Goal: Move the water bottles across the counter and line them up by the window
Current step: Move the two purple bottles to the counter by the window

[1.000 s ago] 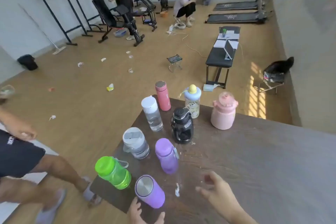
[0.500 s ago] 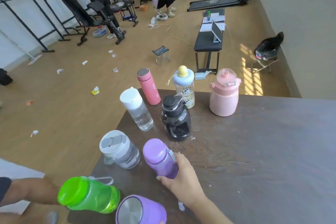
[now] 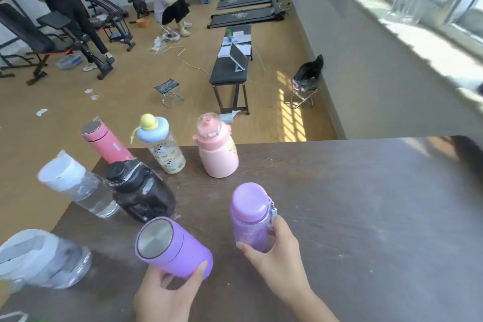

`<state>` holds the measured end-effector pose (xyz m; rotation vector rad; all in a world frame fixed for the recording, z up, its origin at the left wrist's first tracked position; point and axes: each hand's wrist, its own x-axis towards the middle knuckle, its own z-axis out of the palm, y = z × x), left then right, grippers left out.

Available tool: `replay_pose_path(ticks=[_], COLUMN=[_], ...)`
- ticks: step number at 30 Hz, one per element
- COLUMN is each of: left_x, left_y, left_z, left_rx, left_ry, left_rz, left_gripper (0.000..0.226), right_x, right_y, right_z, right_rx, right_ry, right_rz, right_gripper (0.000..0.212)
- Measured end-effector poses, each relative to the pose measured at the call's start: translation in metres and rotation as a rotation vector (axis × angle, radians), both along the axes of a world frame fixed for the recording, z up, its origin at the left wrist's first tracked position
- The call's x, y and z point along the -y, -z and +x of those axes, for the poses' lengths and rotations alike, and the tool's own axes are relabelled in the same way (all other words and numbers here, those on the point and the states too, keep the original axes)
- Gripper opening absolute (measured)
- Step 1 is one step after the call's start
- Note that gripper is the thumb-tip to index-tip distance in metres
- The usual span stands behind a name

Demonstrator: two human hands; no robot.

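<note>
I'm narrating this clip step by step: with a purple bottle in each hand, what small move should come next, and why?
Probably carry both to the right, toward the window sill. The left hand grips the steel-lidded purple flask, the right hand the purple bottle, and the counter on that side lies bare.

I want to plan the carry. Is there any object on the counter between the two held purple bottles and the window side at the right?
Nothing visible. The right hand holds the purple bottle, the left hand the steel-lidded purple tumbler. The counter to their right looks bare; its far right corner is blurred.
</note>
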<state>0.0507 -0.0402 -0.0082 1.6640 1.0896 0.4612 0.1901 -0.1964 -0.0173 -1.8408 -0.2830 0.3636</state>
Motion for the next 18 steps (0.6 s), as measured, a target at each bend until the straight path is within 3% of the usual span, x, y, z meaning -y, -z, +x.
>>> replay_pose_path(ticks=[3, 6, 18], left_x=[0.046, 0.095, 0.315], left_y=[-0.01, -0.015, -0.025], left_z=[0.072, 0.147, 0.417], left_rx=[0.059, 0.07, 0.309], left_ry=[0.079, 0.218, 0.688], left_rz=[0.057, 0.117, 0.033], left_gripper=[0.072, 0.062, 0.058], right_x=[0.069, 0.135, 0.327], right_y=[-0.006, -0.01, -0.003], right_z=[0.034, 0.068, 0.175], right_rx=[-0.012, -0.013, 0.002], right_ry=[0.116, 0.23, 0.672], right_rz=[-0.013, -0.03, -0.01], right_gripper=[0.056, 0.05, 0.048])
